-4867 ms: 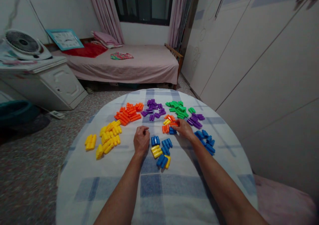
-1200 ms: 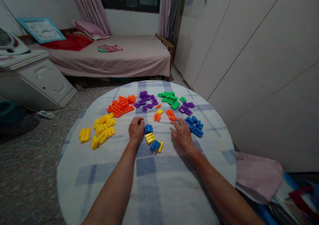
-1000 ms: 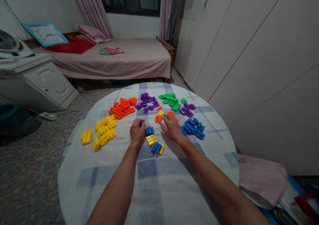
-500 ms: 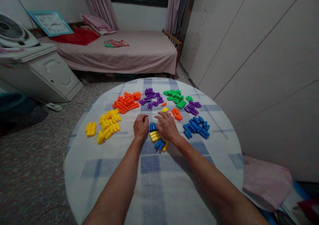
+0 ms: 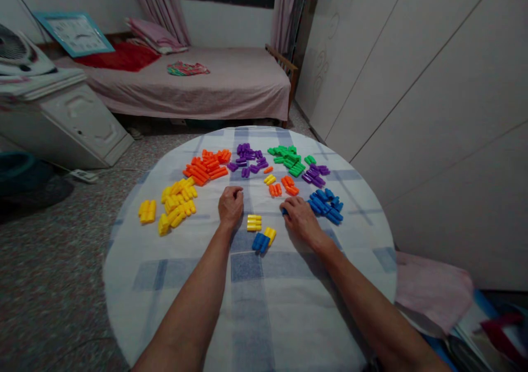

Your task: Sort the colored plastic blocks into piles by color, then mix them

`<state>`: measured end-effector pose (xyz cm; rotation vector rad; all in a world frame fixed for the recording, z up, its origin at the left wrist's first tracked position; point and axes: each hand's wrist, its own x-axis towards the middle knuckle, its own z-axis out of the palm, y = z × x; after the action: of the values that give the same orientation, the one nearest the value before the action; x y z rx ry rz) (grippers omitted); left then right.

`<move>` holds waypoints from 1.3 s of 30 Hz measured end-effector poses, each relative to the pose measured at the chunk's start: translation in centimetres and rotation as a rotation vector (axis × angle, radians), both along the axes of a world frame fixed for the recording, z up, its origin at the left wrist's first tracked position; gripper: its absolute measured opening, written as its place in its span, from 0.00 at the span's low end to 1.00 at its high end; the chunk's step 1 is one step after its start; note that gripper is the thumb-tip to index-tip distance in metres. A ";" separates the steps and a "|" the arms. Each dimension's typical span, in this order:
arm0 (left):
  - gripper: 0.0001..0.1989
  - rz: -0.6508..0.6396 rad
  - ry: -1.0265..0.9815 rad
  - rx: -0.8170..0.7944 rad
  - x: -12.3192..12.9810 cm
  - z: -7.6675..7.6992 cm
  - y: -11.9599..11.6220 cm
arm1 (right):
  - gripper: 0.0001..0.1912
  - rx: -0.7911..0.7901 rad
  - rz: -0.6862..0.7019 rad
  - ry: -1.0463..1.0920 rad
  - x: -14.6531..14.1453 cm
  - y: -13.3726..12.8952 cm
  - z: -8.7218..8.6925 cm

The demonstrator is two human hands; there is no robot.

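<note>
Under the fingertips of my right hand (image 5: 300,216) is a blue plastic block (image 5: 284,211), mostly hidden by the fingers. My left hand (image 5: 231,206) rests on the table with its fingers curled in, and nothing shows in them. Between the hands lies a ribbed yellow block (image 5: 254,223). Nearer to me, a blue block (image 5: 260,243) touches or overlaps another yellow block (image 5: 270,234). Just beyond my right hand are small orange blocks (image 5: 275,190) and a yellow one (image 5: 269,179).
On the round table's checked cloth (image 5: 185,289) lie a yellow pile (image 5: 177,203), an orange pile (image 5: 206,167), purple blocks (image 5: 248,160), green blocks (image 5: 289,159) and a blue pile (image 5: 325,205). Beyond are a bed (image 5: 231,86) and a wardrobe (image 5: 412,86).
My right hand has moved right and slightly toward me with a blue block, away from the yellow block. The orange blocks behind it now show. My left hand has hardly moved.
</note>
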<state>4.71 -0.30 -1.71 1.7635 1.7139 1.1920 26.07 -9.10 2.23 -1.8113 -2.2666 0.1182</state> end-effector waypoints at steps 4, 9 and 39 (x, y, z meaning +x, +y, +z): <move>0.13 -0.004 0.003 -0.011 0.0 0.0 0.0 | 0.16 0.110 0.007 0.043 -0.6 -2.5 1.5; 0.13 -0.009 -0.007 -0.005 -0.1 0.1 0.0 | 0.24 0.046 0.406 0.094 -4.8 -4.8 1.6; 0.22 -0.565 0.568 -0.092 3.8 4.5 -5.7 | 0.19 0.314 -0.040 0.060 0.6 -2.7 -2.7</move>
<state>8.52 -6.02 2.80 2.4503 1.3298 0.3851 26.72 -11.80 -0.44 -1.6627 -2.0698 -0.1788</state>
